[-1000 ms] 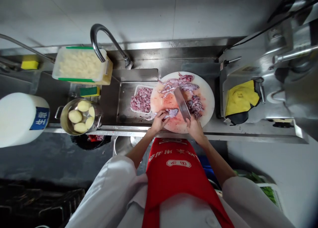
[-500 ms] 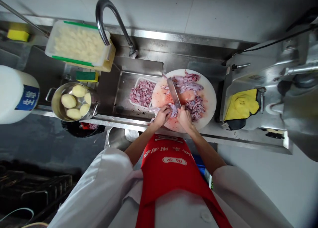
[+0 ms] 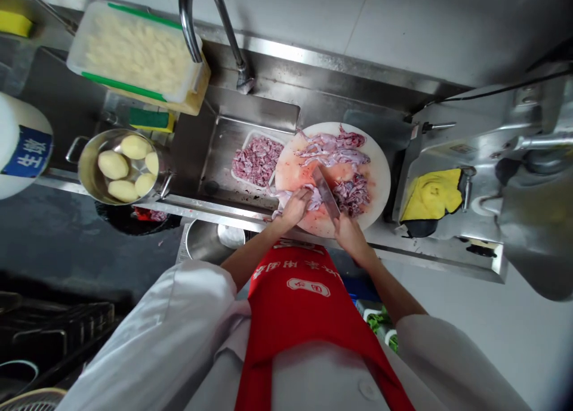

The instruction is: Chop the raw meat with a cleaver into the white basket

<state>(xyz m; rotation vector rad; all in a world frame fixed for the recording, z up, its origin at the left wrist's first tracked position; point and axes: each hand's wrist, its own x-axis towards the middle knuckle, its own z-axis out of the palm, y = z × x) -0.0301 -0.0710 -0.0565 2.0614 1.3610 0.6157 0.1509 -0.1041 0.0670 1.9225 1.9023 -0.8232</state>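
Note:
A round white cutting board (image 3: pixel 379 178) lies in front of me, stained pinkish red. My right hand (image 3: pixel 350 235) is closed round the handle of a cleaver (image 3: pixel 326 191), whose blade slants up to the left over the board. My left hand (image 3: pixel 297 206) is closed on a piece of raw meat (image 3: pixel 316 199) at the board's near left side, just left of the blade. To the right of the blade lies a heap of cut raw meat (image 3: pixel 353 195). Long skinned carcasses (image 3: pixel 338 148) lie along the board's far side.
Left of the board, a white tray of chopped meat (image 3: pixel 257 158) sits in the metal sink (image 3: pixel 224 142). Further left are a pot (image 3: pixel 87 166) of peeled potatoes and a lidded plastic box (image 3: pixel 134 52). A faucet (image 3: pixel 245 79) rises behind. A yellow cloth (image 3: pixel 430 196) lies at right.
The cleaver and my right hand have shifted right and away from my left hand, toward the cut heap. My left hand remains on the meat. The camera view has tilted slightly.

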